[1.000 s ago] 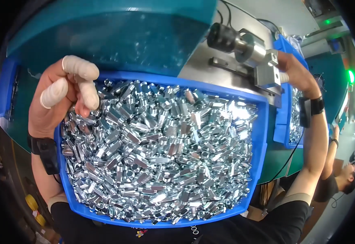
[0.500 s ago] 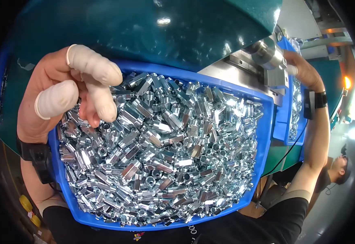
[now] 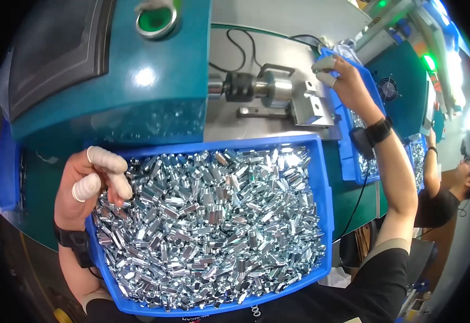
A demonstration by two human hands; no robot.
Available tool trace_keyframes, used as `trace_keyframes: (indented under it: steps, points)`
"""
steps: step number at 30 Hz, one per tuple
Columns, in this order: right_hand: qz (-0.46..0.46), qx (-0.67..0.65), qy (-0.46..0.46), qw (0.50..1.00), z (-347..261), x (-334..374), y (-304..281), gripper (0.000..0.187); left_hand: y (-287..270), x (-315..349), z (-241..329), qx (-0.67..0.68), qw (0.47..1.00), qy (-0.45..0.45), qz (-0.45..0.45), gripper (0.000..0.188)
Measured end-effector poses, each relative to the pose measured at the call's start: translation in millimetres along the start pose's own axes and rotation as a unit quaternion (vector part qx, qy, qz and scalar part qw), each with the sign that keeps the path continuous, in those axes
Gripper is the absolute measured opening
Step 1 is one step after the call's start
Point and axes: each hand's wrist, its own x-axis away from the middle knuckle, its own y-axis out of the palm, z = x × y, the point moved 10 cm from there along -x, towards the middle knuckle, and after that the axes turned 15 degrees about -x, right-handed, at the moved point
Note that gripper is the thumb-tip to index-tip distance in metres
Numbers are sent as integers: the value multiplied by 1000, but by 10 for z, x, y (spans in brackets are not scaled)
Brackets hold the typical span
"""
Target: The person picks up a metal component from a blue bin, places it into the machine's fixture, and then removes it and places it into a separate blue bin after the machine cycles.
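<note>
The left hand [image 3: 78,173] is half-curled, showing no part; jumbled hex sleeves [image 3: 213,215] lie right; right hand's [image 3: 349,86] contents unclear.

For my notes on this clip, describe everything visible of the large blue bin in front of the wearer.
The large blue bin is open-topped and roughly rectangular, apparently plastic, its edges bowed in this fisheye view. It sits upright, its near side close to the person's dark shirt. Shiny silvery metal pieces, many with flat sides, hide its floor. The left hand covers its far left corner in this view; whether it touches the rim is unclear.
</note>
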Motion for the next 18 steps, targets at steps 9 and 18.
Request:
trace_keyframes:
  steps: [9, 18]
  points:
    - [26, -260, 44, 964, -462, 462, 68, 17, -65, 14, -49, -2, 1000, -10, 15, 51]
    - [1, -133, -92, 987, -845, 500, 36, 16, -69, 21, -7, -14, 999, -4, 32, 46]
